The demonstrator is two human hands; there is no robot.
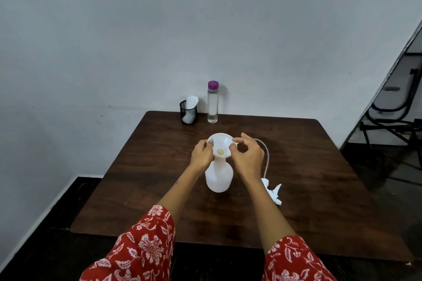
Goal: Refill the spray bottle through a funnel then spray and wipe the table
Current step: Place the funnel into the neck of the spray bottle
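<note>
The white plastic funnel (221, 145) sits upright in the neck of the white spray bottle (218, 177) at the centre of the dark wooden surface (308, 166). The left hand (202, 153) and right hand (247, 155) pinch the funnel's round rim on opposite sides. The detached trigger sprayer (272, 190), with its thin tube, lies just right of the bottle.

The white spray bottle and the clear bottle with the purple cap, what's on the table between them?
Head view: only bare dark wooden table between white spray bottle and clear purple-capped bottle; the white funnel sits atop the spray bottle.
</note>
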